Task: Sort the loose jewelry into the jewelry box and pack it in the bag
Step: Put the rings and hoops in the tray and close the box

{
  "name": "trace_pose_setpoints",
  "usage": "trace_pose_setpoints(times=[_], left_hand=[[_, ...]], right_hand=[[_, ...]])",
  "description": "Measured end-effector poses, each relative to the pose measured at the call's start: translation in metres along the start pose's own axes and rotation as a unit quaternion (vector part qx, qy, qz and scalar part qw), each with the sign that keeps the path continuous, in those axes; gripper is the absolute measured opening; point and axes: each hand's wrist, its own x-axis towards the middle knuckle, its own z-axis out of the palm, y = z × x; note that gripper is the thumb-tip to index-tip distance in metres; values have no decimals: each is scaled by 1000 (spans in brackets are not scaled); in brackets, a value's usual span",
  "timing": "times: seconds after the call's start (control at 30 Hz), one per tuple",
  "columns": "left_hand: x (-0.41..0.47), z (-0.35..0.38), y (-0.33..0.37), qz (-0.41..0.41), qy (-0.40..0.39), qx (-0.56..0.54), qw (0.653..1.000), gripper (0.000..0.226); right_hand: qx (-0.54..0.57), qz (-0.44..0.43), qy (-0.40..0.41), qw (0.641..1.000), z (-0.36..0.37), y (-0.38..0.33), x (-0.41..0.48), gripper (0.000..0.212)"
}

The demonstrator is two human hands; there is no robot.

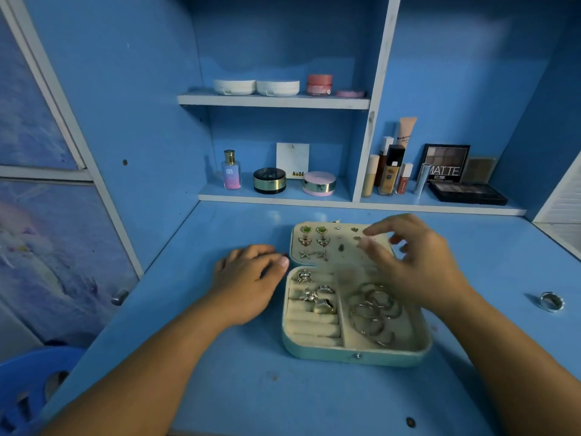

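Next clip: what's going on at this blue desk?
A person is sorting jewelry into an open jewelry box on the desk. The right hand hovers over the earrings pinned in the lid, too blurred to tell whether it pinches anything. The left hand rests on the desk by the box's left edge. Rings and hoops lie in the base. One loose ring lies on the desk. No bag is in view.
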Motion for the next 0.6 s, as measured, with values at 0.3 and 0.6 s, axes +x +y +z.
trace_pose_setpoints(times=[0.3,0.6], left_hand=[[-5,5,1,50,-6,-145,988,47],[-16,-8,-21,-85,174,-270,943,31]], right_hand=[[134,236,-66,960,6,11,3,61],[272,147,-184,933,23,1,0,52]])
